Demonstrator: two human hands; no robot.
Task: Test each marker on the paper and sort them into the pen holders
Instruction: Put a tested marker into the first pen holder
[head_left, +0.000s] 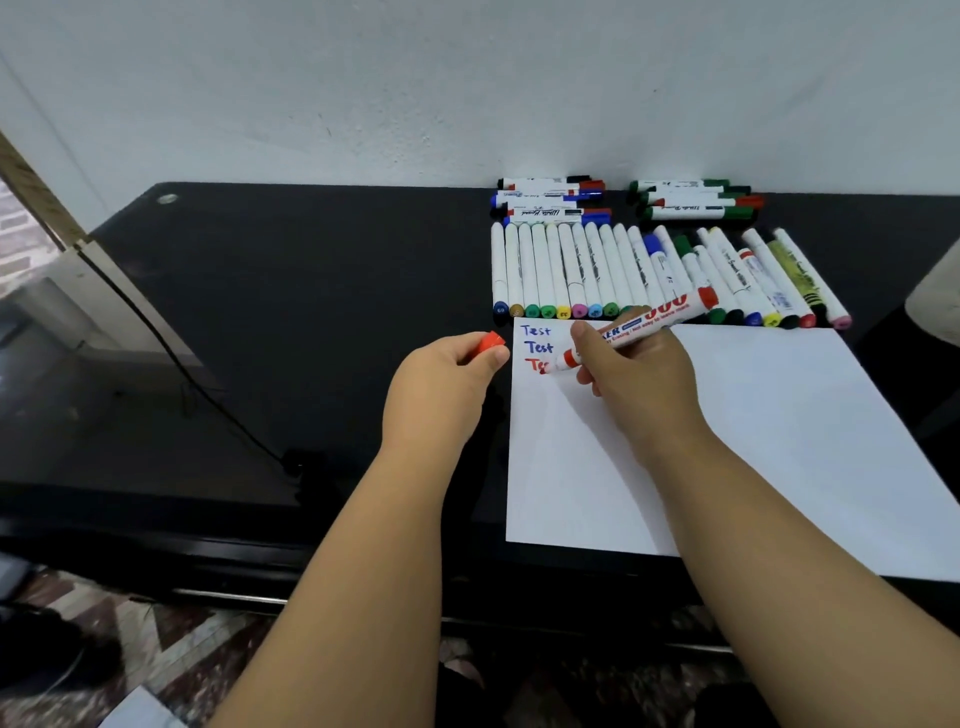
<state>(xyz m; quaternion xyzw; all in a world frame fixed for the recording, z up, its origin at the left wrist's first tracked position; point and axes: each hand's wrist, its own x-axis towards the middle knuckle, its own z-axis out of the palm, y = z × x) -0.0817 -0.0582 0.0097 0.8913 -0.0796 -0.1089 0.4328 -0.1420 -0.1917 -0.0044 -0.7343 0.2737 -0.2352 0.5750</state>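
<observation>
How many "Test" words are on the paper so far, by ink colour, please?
Blue Test words: 2
Red Test word: 1, unfinished, at the red marker tip
Total on the paper: 3

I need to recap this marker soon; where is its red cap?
In the head view, the red cap is pinched in the left hand, just left of the paper.

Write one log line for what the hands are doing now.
right hand: writing, red marker | left hand: holds red cap | paper: third "Test" unfinished
</observation>
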